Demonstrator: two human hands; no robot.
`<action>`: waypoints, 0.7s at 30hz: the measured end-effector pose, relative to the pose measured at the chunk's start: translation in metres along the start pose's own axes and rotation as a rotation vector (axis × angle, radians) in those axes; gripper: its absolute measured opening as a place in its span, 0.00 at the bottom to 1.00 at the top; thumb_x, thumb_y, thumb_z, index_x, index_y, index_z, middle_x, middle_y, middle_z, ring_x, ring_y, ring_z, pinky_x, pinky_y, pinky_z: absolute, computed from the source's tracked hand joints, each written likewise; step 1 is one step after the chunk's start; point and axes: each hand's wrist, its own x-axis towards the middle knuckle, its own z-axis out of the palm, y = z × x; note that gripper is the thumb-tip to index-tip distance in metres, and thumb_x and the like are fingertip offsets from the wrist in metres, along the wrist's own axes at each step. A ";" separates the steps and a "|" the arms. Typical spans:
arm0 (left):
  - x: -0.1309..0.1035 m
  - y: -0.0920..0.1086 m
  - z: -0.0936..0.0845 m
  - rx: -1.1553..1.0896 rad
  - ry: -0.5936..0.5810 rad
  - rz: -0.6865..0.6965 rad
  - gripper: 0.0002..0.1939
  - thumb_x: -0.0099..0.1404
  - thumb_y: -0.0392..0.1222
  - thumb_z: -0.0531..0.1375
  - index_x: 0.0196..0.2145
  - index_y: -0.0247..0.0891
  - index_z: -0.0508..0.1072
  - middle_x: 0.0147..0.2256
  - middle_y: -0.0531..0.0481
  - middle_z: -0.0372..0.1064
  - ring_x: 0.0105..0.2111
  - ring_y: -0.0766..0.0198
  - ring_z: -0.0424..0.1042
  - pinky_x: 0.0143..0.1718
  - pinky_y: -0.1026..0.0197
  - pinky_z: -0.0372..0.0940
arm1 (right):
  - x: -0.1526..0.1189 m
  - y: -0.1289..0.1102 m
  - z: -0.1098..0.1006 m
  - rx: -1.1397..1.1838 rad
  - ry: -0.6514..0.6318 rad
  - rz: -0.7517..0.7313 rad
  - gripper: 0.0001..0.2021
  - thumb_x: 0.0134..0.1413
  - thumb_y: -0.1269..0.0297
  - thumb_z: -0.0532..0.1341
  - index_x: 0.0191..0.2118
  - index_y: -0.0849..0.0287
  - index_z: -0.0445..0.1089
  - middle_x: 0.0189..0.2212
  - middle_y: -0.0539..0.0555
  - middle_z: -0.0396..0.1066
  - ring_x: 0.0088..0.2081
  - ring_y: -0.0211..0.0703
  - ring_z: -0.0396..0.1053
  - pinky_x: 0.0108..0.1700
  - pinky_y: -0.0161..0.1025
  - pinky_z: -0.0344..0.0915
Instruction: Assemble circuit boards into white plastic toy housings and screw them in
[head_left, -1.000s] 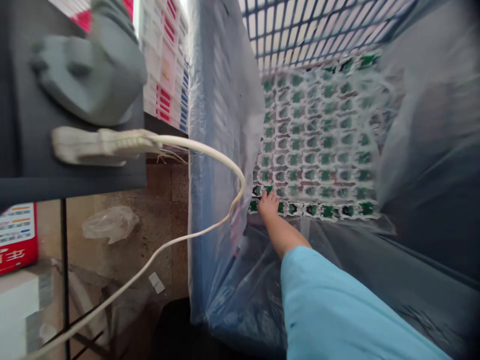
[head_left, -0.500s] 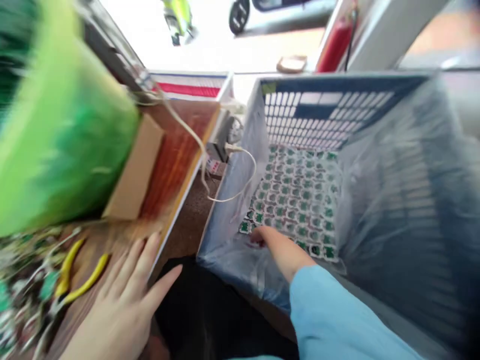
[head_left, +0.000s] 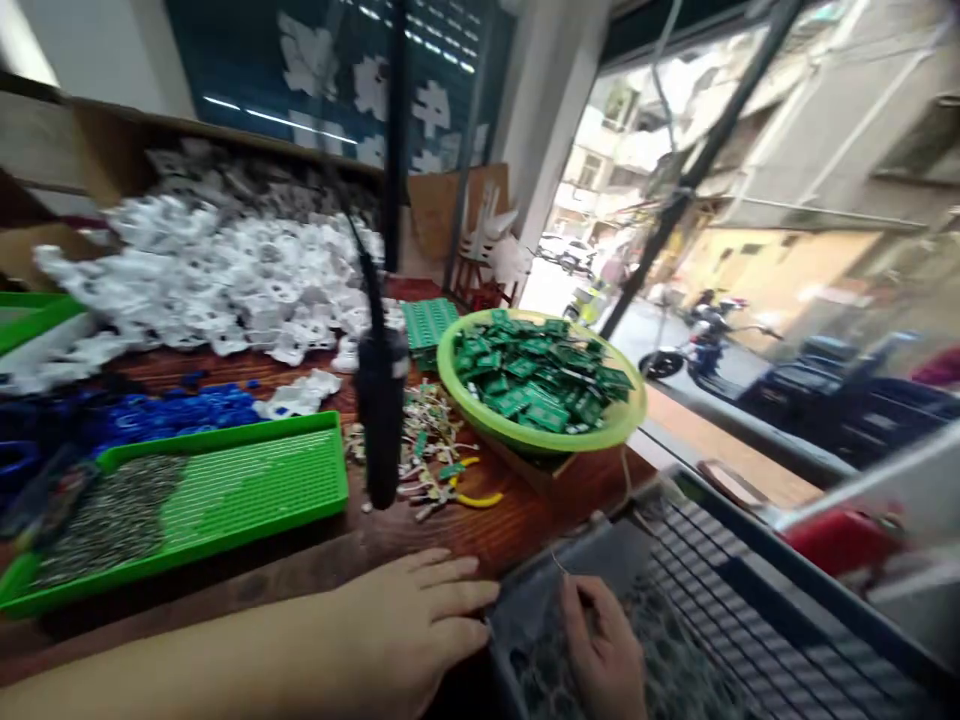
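Note:
My left hand [head_left: 431, 620] lies flat at the edge of the brown table [head_left: 300, 560], fingers spread, holding nothing. Over the plastic-lined crate [head_left: 817, 590] is my right hand [head_left: 604, 640], its fingers curled and thumb near the index finger; a thin pale cord shows at the fingertips, and whether they hold it is unclear. Yellow-handled pliers [head_left: 480, 498] rest beyond my left hand, beside a heap of small wired parts [head_left: 431, 430]. A yellow-green basin [head_left: 634, 415] full of green circuit boards [head_left: 525, 375] stands behind them.
A black-and-grey tool [head_left: 380, 420] hangs upright over the table. At the left are a green tray [head_left: 262, 480] with small metal pieces, blue parts [head_left: 187, 410] and a large pile of white plastic parts [head_left: 225, 270]. A red extinguisher [head_left: 844, 540] stands beyond the crate.
The view has swung up and left from the crate to the table. My right hand has risen from the crate's bottom; my left hand still lies flat on the table.

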 end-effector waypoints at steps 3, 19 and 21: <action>-0.070 -0.013 -0.050 -0.038 0.211 -0.117 0.18 0.60 0.30 0.53 0.46 0.41 0.70 0.44 0.49 0.75 0.44 0.64 0.71 0.49 0.63 0.65 | 0.029 -0.046 -0.005 0.040 0.299 -0.302 0.09 0.56 0.55 0.53 0.37 0.54 0.64 0.32 0.55 0.69 0.36 0.47 0.68 0.44 0.46 0.64; -0.105 -0.244 -0.104 0.135 0.075 -1.288 0.15 0.65 0.45 0.56 0.47 0.35 0.68 0.47 0.44 0.68 0.43 0.57 0.70 0.44 0.48 0.66 | 0.258 -0.119 -0.008 -0.672 -0.209 -0.093 0.17 0.41 0.53 0.64 0.37 0.57 0.73 0.34 0.60 0.70 0.36 0.53 0.71 0.35 0.42 0.64; -0.089 -0.254 -0.095 0.131 0.036 -1.344 0.17 0.64 0.45 0.56 0.48 0.35 0.67 0.48 0.43 0.66 0.45 0.55 0.69 0.45 0.47 0.65 | 0.253 -0.119 -0.007 -0.657 -0.168 -0.072 0.16 0.42 0.54 0.64 0.37 0.58 0.72 0.35 0.59 0.70 0.36 0.52 0.70 0.35 0.41 0.63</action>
